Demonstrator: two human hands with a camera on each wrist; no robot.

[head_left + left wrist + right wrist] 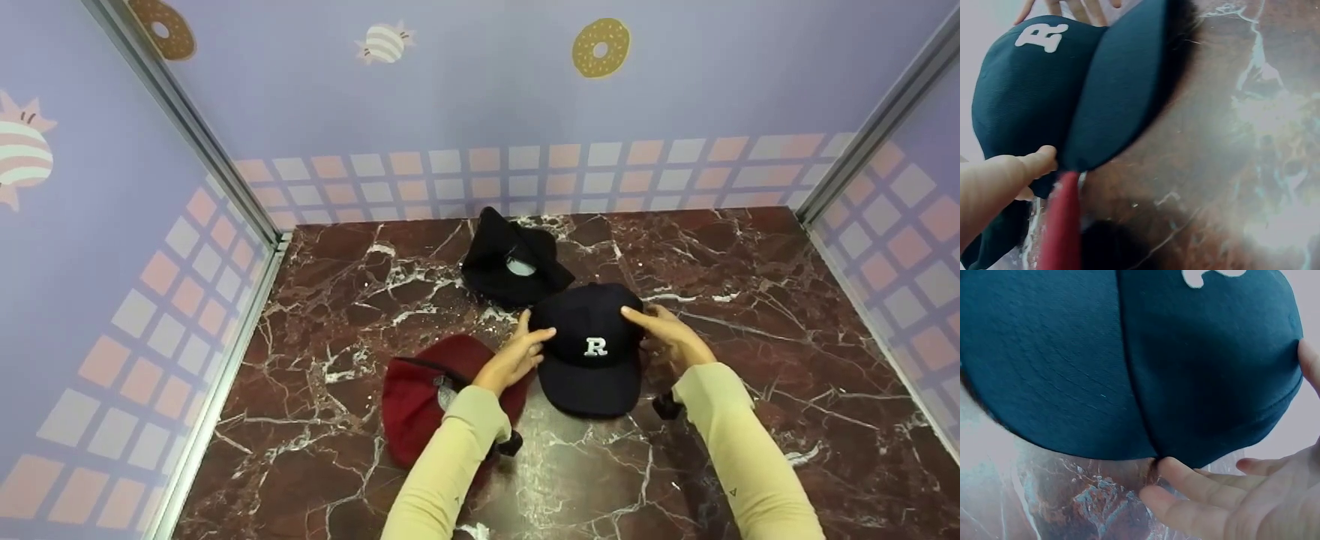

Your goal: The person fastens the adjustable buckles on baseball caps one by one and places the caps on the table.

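A dark navy baseball cap [577, 322] with a white letter R faces the head camera, its brim toward the person. My left hand [517, 358] holds its left side, thumb on the crown and fingers along the edge. On the opposite side, my right hand [671, 336] grips it, thumb on the crown. In the right wrist view, fingertips [1176, 472] lie at the lower edge where the brim [1044, 371] meets the crown. The left thumb [1039, 160] presses beside the brim in the left wrist view. A red cap [420, 401] lies partly under the left forearm.
Behind the navy cap, a black cap [487, 274] lies tipped over near the back wall [480, 97]. The reddish-brown marbled tabletop [315, 465] is bounded by patterned lilac panels at the left, back and right.
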